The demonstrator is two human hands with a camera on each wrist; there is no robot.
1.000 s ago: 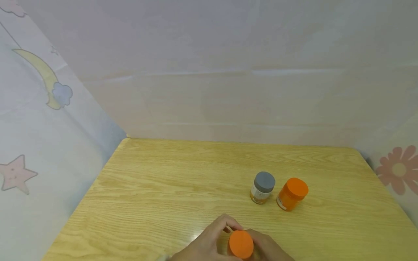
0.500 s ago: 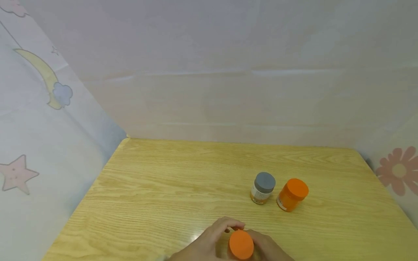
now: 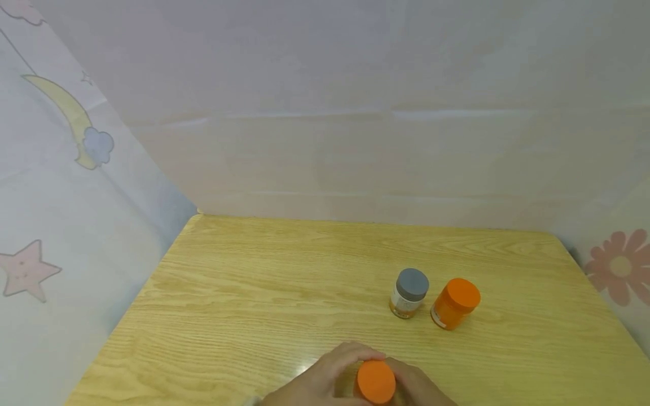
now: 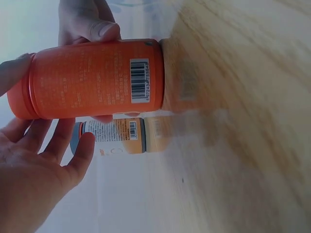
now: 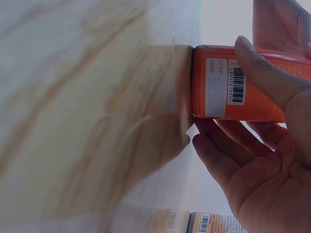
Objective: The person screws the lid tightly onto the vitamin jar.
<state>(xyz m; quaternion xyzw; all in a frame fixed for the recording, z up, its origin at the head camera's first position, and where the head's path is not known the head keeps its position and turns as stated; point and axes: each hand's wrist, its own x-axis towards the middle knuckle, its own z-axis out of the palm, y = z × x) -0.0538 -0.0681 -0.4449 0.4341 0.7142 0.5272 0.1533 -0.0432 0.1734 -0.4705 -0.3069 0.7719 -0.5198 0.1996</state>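
An orange bottle (image 4: 90,80) with an orange cap (image 3: 376,382) stands upright on the table at the near edge of the head view. My left hand (image 3: 325,375) has its thumb and fingers around the cap. Lower on the body, my right hand (image 5: 272,160) grips the bottle, its thumb lying along the side near a barcode label. Seen from above, the fingers of both hands meet behind the cap, and much of the bottle's body is hidden. The bottom of the bottle rests on the glossy wood surface, which mirrors it in both wrist views.
Beyond my hands, a small jar with a grey lid (image 3: 412,292) and a white label stands on the table (image 3: 254,293). To its right is an orange jar (image 3: 455,303). Printed cloth walls (image 3: 315,158) border the table at the back and sides.
The left hand's fingers have turned around the cap, coming lower and farther right over its far side. The right hand and the bottle have stayed nearly in place.
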